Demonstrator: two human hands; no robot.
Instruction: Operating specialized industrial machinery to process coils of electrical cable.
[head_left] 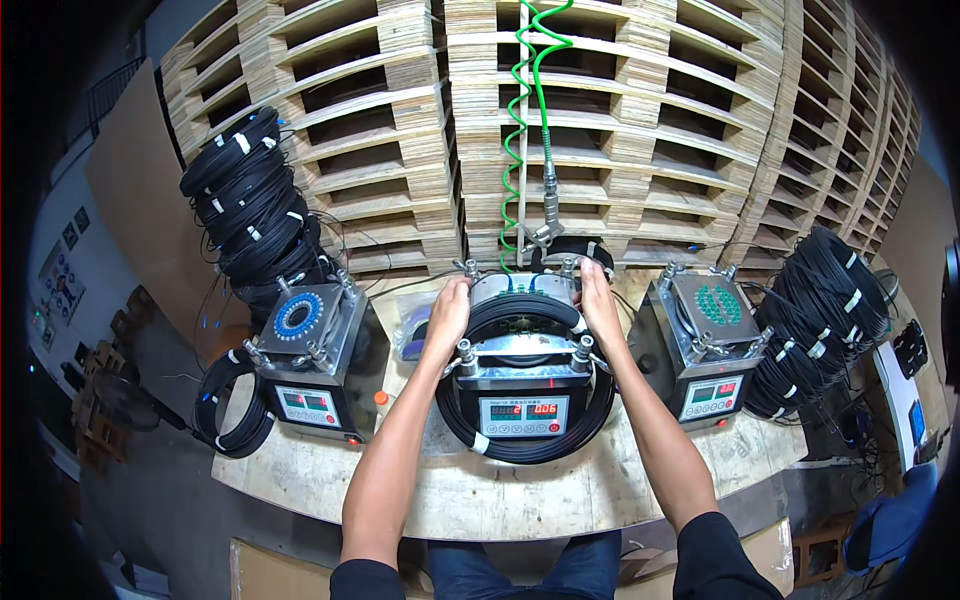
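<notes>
In the middle of the bench stands a metal machine (525,372) with a digital display and metal posts at its corners. A coil of black cable (525,452) loops around it, passing over its top and below its display. My left hand (452,308) is at the machine's far left corner, fingers curled in beside the post (470,268). My right hand (598,300) is at the far right corner, its bent fingers close to the other post (568,266). What the fingertips pinch, if anything, is too small to tell.
Similar machines flank it, one with a blue ring (299,316), one with green dots (717,305). Black cable coils are stacked at left (250,205) and right (822,320). A green coiled air hose (518,140) hangs before wooden pallets (620,130). An orange-capped bottle (381,399) stands near my left forearm.
</notes>
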